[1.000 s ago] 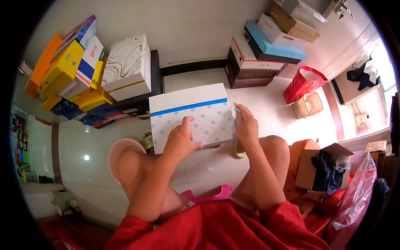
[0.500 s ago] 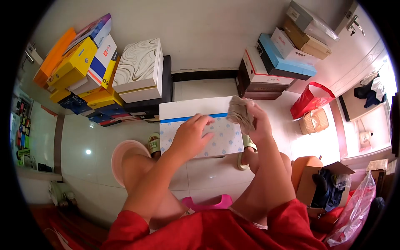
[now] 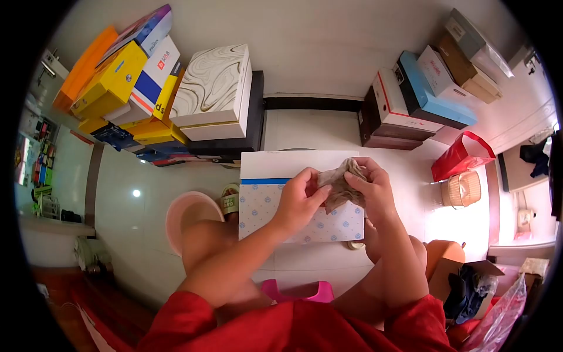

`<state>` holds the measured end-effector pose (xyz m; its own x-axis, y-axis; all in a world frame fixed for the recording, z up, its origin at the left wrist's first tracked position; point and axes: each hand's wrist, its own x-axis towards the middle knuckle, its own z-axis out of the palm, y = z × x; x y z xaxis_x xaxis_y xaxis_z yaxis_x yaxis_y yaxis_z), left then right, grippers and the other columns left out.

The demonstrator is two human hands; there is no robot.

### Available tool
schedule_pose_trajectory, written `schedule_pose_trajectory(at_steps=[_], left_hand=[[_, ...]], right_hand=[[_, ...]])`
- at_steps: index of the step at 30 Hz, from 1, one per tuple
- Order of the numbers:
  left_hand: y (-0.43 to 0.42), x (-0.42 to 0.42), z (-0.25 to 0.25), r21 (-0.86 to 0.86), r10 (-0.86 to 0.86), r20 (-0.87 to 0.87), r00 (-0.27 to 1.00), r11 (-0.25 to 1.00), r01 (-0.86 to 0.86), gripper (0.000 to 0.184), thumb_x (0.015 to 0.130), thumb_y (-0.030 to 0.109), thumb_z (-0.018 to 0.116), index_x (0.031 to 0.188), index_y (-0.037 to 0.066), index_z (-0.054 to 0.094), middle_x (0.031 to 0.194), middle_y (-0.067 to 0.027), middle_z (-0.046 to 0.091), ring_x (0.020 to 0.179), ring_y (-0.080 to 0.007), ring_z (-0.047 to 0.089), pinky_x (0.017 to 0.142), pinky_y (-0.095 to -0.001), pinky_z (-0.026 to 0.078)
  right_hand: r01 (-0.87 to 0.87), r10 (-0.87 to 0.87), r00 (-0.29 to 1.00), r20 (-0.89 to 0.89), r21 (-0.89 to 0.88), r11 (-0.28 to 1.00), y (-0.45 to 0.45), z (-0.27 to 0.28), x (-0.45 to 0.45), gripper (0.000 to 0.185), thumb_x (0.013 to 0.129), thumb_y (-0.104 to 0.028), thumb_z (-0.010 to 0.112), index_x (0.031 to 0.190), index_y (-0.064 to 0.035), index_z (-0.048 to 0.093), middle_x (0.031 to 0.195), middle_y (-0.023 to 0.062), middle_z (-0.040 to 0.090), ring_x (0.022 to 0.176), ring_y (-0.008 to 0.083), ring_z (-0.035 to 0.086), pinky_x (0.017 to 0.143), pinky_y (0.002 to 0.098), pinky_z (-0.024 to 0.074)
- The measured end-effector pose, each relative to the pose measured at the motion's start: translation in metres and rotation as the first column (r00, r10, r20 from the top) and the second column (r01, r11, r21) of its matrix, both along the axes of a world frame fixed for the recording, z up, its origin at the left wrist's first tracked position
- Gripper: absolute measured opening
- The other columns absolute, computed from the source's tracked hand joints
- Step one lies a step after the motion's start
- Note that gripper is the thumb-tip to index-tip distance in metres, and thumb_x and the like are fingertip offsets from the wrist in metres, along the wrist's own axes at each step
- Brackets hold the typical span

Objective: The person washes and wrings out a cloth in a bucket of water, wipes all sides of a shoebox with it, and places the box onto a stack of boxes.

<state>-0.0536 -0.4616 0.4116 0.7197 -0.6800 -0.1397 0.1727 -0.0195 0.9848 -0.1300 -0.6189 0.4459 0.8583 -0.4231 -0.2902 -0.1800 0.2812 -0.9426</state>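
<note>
The pale tiled floor (image 3: 311, 129) spreads under everything, and behind it rises a plain wall (image 3: 316, 47). At the far left stands a large group of shoe boxes (image 3: 161, 111), many of them yellow, with a white marbled box (image 3: 211, 82) at its right end. At the far right there is a smaller stack of boxes (image 3: 431, 111), where a blue one lies among white, brown and grey ones. In the middle, nearer than both groups, is a white patterned box (image 3: 264, 214), which has a blue band across it and small blue prints on its near part. To its left stands a pink bucket (image 3: 174, 226), just beside one leg. On the right side, a red bag (image 3: 460, 158) stands behind a woven basket (image 3: 466, 189). Both hands are together above the right part of the patterned box: the left hand (image 3: 299, 202) pinches the left edge of a cloth between thumb and fingers, and the right hand (image 3: 375, 188) grips its right part. This grey-brown cloth (image 3: 337, 185) is crumpled and hangs a little downward between them; from this high view I cannot say surely whether it touches the box below.
</note>
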Motion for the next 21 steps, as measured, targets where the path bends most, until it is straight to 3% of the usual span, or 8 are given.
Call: schedule_pose_trajectory(at_steps=[3,5,9,11,14,17,19,21], left_hand=[[0.003,0.000,0.012,-0.030,0.017,-0.026,1.000,0.999,-0.018,0.016,0.091,0.011,0.064,0.100,0.000,0.056,0.087,-0.0030,0.061,0.073,-0.0071,0.059,0.062,-0.0231,0.051],[0.005,0.000,0.018,-0.039,0.097,-0.107,0.990,0.994,-0.102,0.017,0.092,0.013,0.063,0.101,0.001,0.056,0.087,-0.0030,0.061,0.073,-0.0074,0.059,0.061,-0.0232,0.051],[0.008,0.003,0.008,-0.075,0.137,-0.050,0.989,0.987,-0.141,0.019,0.092,0.012,0.062,0.104,-0.002,0.056,0.090,-0.0060,0.063,0.074,-0.0096,0.061,0.058,-0.0252,0.053],[0.010,0.004,0.010,-0.074,0.105,-0.050,0.993,0.991,-0.108,0.021,0.094,0.013,0.060,0.107,-0.002,0.056,0.093,-0.0065,0.064,0.078,-0.0103,0.061,0.064,-0.0248,0.053],[0.011,0.004,0.008,-0.219,-0.064,-0.132,0.989,0.975,0.034,0.029,0.100,0.017,0.052,0.120,-0.003,0.055,0.106,-0.0094,0.064,0.099,-0.0144,0.061,0.090,-0.0285,0.048],[0.008,0.003,0.010,-0.187,-0.087,-0.065,0.994,0.980,0.073,0.028,0.099,0.017,0.053,0.119,-0.002,0.056,0.110,-0.0092,0.063,0.103,-0.0148,0.060,0.094,-0.0300,0.046],[0.009,0.005,0.011,-0.099,-0.080,0.071,0.994,0.991,0.087,0.029,0.097,0.017,0.056,0.119,-0.002,0.055,0.112,-0.0100,0.063,0.106,-0.0174,0.059,0.096,-0.0317,0.045],[0.011,0.007,0.013,-0.014,-0.082,0.207,0.975,0.996,0.087,0.031,0.095,0.016,0.059,0.120,-0.001,0.055,0.115,-0.0108,0.062,0.110,-0.0200,0.058,0.098,-0.0334,0.044]], right_hand=[[0.093,-0.093,0.996,0.013,-0.282,0.955,-0.001,-0.016,0.001,0.030,0.084,-0.004,0.067,0.111,0.0023,0.057,0.096,0.0106,0.065,0.083,0.0152,0.062,0.075,0.0264,0.0502],[0.206,-0.158,0.979,0.131,-0.636,0.744,0.002,-0.018,0.000,0.033,0.082,-0.005,0.068,0.112,0.0004,0.058,0.107,0.0128,0.064,0.091,0.0212,0.063,0.078,0.0308,0.0513],[0.033,0.221,0.965,0.143,-0.898,0.439,0.008,-0.017,-0.007,0.053,0.074,-0.011,0.078,0.122,-0.0018,0.057,0.124,0.0167,0.058,0.113,0.0338,0.055,0.095,0.0389,0.0464],[-0.105,0.324,0.942,0.086,-0.843,0.528,0.030,-0.010,-0.010,0.069,0.072,-0.011,0.079,0.135,-0.0056,0.051,0.125,0.0184,0.057,0.115,0.0364,0.054,0.096,0.0410,0.0454],[-0.102,0.240,0.970,0.046,-0.818,0.567,0.033,-0.022,-0.008,0.065,0.075,-0.007,0.075,0.135,-0.0053,0.051,0.118,0.0200,0.060,0.106,0.0365,0.058,0.089,0.0397,0.0493],[-0.061,0.149,0.987,0.053,-0.742,0.667,0.022,-0.028,-0.004,0.052,0.081,-0.003,0.067,0.131,-0.0026,0.053,0.105,0.0163,0.065,0.085,0.0273,0.065,0.076,0.0345,0.0526],[0.040,-0.074,0.995,-0.060,-0.447,0.894,0.009,-0.030,-0.003,0.026,0.091,-0.004,0.059,0.117,0.0025,0.061,0.082,0.0051,0.065,0.069,0.0133,0.059,0.065,0.0270,0.0491],[0.370,-0.361,0.929,0.081,-0.184,0.911,0.000,-0.021,-0.003,0.019,0.094,-0.008,0.056,0.107,0.0038,0.064,0.086,0.0020,0.062,0.076,0.0073,0.056,0.065,0.0235,0.0464]])
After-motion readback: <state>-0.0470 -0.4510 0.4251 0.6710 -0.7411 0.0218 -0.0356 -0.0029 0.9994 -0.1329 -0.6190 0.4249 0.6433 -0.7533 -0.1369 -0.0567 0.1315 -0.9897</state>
